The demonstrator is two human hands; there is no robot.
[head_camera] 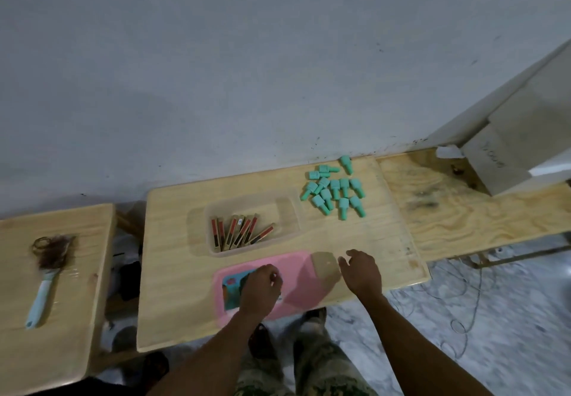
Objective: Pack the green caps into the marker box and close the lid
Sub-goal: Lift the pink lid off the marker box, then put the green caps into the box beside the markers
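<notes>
Several green caps (335, 190) lie in a loose pile at the back right of the wooden table (173, 303). A pink marker box (296, 287) with a picture on its lid lies shut at the table's front edge. My left hand (261, 284) rests on the lid's left part over the picture, fingers curled, nothing visibly in it. My right hand (361, 272) hovers at the box's right end, fingers apart, holding nothing. A translucent flap or clasp shows between the two hands at the box's right end.
A clear plastic tray (197, 229) with several red-and-wood sticks (239, 232) sits behind the pink box. A hairbrush (46, 272) full of hair lies on a separate table at left. A plywood shelf (463, 216) and a grey box (500, 161) stand at right.
</notes>
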